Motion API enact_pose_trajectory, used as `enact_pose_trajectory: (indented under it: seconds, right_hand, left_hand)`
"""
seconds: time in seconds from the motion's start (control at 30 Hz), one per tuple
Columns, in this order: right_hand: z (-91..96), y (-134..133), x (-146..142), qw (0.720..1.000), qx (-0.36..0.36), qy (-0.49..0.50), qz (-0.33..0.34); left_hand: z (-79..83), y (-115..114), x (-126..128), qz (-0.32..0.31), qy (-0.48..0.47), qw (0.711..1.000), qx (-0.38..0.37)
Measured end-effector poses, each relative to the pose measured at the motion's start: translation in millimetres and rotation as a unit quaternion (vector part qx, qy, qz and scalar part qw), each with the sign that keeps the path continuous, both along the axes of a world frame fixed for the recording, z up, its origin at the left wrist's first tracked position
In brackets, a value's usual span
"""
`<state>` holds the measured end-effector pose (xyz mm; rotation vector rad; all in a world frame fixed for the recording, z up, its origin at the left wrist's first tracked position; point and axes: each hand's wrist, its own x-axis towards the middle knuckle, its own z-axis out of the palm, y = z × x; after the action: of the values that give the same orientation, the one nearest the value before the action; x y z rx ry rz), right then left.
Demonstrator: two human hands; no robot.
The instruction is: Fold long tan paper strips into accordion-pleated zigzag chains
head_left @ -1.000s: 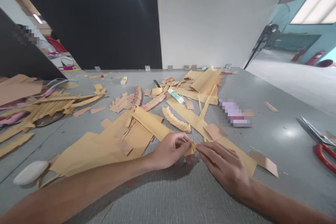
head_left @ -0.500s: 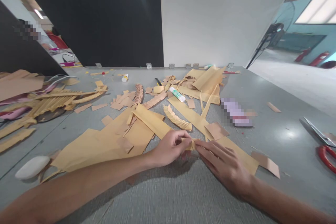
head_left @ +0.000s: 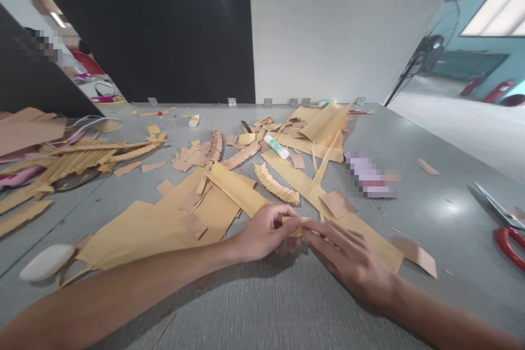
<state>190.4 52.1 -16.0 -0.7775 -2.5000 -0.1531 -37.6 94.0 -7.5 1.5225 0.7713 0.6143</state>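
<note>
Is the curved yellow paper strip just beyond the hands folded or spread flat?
Folded: the curved strip shows a row of narrow pleats along its length. Whether anything holds them in place, I cannot tell.

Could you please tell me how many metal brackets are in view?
6 metal brackets: two at the foot of the black panel, four along the white panel; paper may hide others.

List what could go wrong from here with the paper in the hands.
- The small tan paper piece, pinched by the left hand with the right hand's fingertips against it, might crease crookedly or tear.
- The curved, pleated tan paper strip just beyond the hands could get crushed.
- The white-and-green cylindrical glue stick, on its side, may roll if bumped.
</note>
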Motion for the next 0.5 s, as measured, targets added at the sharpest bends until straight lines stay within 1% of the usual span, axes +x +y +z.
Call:
enact_pose_trajectory:
  seconds: [0.07, 0.2, 0.33, 0.43, 0.5]
  right_hand:
    - [2.3, 0, -2, 1.000, -0.008, 0.007, 0.000]
    - [4.7, -1, -6, 0.999, -0.019, 0.025, -0.037]
    - [-4.7, 0, -1, 0.998, -0.016, 0.029, -0.052]
    - [-11.4, 0, 4, 0.998, -0.030, 0.026, -0.046]
    - [-12.1, 0, 5, 0.998, -0.040, 0.026, -0.038]
  left_hand:
    - [-1.0, 0, 0, 0.004, 0.002, 1.000, 0.008]
    - [-2.6, 0, 0, 0.018, -0.006, 1.000, 0.018]
    - [-2.0, 0, 0, 0.018, -0.012, 1.000, 0.016]
    - [-0.2, 0, 0, 0.011, -0.013, 1.000, 0.015]
    - [0.8, -1, 0, 0.010, -0.014, 1.000, 0.014]
